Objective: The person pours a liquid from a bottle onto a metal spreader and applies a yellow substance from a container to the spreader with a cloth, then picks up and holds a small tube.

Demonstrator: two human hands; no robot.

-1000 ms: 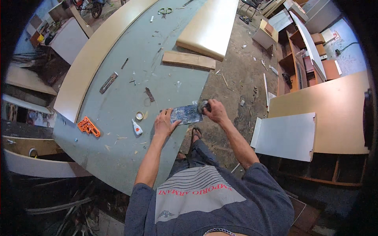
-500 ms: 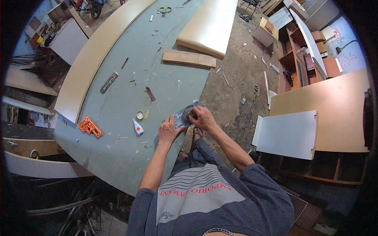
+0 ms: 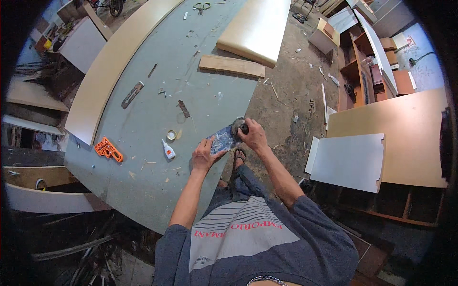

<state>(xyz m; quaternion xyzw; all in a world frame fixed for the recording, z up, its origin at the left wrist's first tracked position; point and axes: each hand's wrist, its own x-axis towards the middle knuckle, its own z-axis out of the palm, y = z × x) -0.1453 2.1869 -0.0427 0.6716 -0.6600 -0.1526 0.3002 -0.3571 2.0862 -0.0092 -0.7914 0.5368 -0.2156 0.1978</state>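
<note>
A scuffed blue flat piece with whitish smears (image 3: 222, 139) lies at the right edge of the grey-green table. My left hand (image 3: 204, 155) grips its near left end, thumb along the near side and fingers over the top. At its far right end, my right hand (image 3: 255, 136) is closed round a dark grey roundish lump (image 3: 238, 125), pressed against the blue piece. What the lump is exactly I cannot make out. Left of my left hand are a small white glue bottle (image 3: 168, 149) and a roll of tape (image 3: 171, 135).
An orange angle-shaped tool (image 3: 109, 149), a utility knife (image 3: 132, 95) and scissors (image 3: 201, 6) lie on the table (image 3: 143, 190). A wood strip (image 3: 231, 66) and a pale panel (image 3: 255, 31) stand at the far right edge. A long board (image 3: 107, 81) runs along the left.
My right hand has slid the dark lump slightly up and right, toward the blue piece's far end. My left hand stays at its near end. The view has shifted slightly.
</note>
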